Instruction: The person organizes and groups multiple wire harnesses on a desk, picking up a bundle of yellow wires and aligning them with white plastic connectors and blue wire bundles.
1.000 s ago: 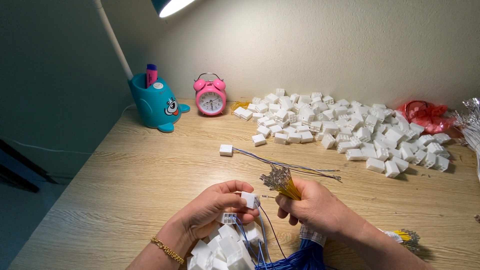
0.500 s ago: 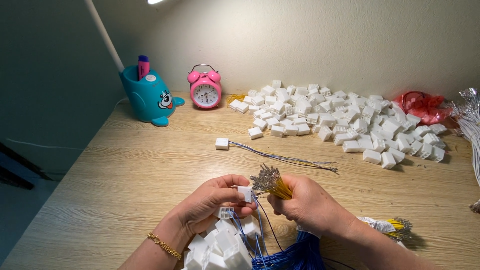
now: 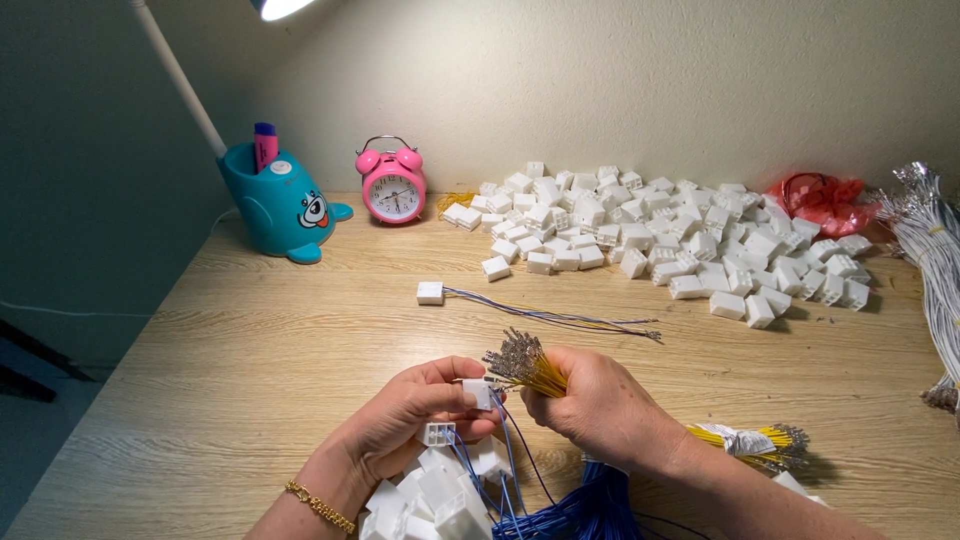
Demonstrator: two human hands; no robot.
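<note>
Small white plastic connector housing (image 3: pixel 478 393) sits pinched in my left hand (image 3: pixel 405 420) grip, above the wooden worktop (image 3: pixel 250 350). My right hand (image 3: pixel 600 405) is clamped on a bundle of yellow wires (image 3: pixel 535 370). Best to keep housing steady, cavities facing the metal terminals.

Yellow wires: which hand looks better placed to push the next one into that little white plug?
Probably the right hand. It grips the bundle of yellow wires, metal tips pointing toward the white plug. The left hand is busy pinching that plug, so it likely just steadies it.
</note>
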